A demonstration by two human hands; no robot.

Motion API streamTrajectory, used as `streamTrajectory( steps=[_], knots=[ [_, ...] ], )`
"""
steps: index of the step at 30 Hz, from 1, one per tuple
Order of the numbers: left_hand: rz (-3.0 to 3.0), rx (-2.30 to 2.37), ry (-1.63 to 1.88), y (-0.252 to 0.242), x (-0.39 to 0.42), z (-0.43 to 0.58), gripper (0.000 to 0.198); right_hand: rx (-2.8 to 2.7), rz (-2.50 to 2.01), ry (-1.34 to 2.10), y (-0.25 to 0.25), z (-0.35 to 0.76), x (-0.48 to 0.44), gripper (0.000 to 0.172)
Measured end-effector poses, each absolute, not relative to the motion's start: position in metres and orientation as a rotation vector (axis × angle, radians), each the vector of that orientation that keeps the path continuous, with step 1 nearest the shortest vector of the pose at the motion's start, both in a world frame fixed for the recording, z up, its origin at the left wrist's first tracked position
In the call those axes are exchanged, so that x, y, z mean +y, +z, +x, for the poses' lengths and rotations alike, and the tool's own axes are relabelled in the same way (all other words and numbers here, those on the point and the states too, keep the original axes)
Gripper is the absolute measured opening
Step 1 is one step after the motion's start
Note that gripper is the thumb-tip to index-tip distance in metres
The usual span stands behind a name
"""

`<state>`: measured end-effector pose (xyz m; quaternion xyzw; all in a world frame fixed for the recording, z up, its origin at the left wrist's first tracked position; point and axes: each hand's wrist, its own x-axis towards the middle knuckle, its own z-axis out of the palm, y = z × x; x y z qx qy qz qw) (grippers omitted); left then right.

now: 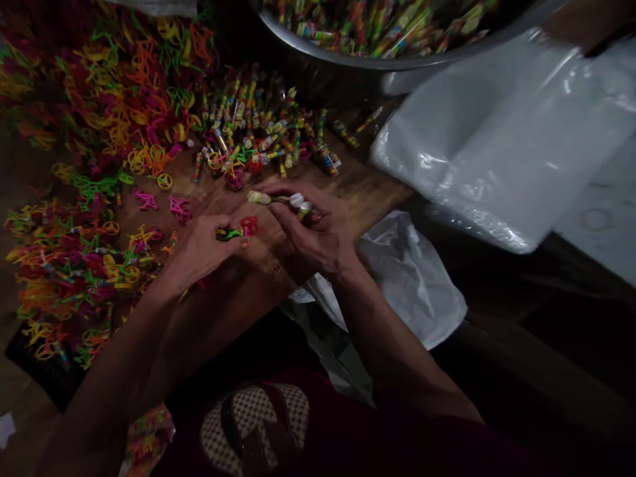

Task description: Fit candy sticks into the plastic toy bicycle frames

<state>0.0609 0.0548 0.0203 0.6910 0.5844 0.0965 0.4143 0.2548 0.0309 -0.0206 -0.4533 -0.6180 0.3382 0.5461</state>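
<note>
- Metal basin (407, 64), far side: we see wrapped tubes (368, 30) heaped inside.
- Our left grip (206, 246) is closed around bright toy pieces (247, 228); our right grip (322, 232) clamps small tubes (259, 197), both over the counter (370, 189).
- Wrappers (330, 161) carry coloured print, too blurred for us to read.
- A toy pile (124, 99) crowds the left; bare counter runs between our hands to the near edge (271, 295), with a plastic bag (417, 285) just past it.

Toy bits (124, 99) L on tbl (261, 285), tubes (253, 116) mid (basin (358, 63) behind), bags (497, 139) R.
</note>
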Motion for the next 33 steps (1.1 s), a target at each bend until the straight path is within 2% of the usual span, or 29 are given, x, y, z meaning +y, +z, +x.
streamTrajectory(
  steps=[6, 12, 17, 21, 24, 28, 33],
  knots=[
    [1.946, 1.383, 0.192, 0.021, 0.058, 0.066, 0.030, -1.596, -1.073, 0.902, -0.031, 0.252, 0.027, 0.022],
    [1.827, 1.320, 0.125, 0.028, 0.058, 0.066, 0.024, -1.465, -1.093, 0.960, -0.027, 0.254, 0.023, 0.024],
    [1.692, 1.343, 0.225, 0.033, 0.055, 0.066, 0.019, -1.409, -1.091, 1.035, -0.030, 0.250, 0.025, 0.029],
    [1.491, 1.327, 0.286, 0.032, 0.052, 0.064, 0.031, -1.244, -1.129, 1.121, -0.043, 0.244, 0.019, 0.038],
    [1.156, 1.320, 0.356, 0.029, 0.052, 0.063, 0.031, -1.149, -1.124, 1.113, -0.045, 0.240, 0.015, 0.041],
    [0.816, 1.189, 0.464, 0.022, 0.049, 0.064, 0.030, -1.146, -1.088, 1.065, -0.041, 0.237, 0.013, 0.036],
    [0.779, 1.159, 0.683, 0.015, 0.036, 0.072, 0.029, -1.242, -0.999, 0.909, -0.039, 0.238, 0.015, 0.019]
  ],
)
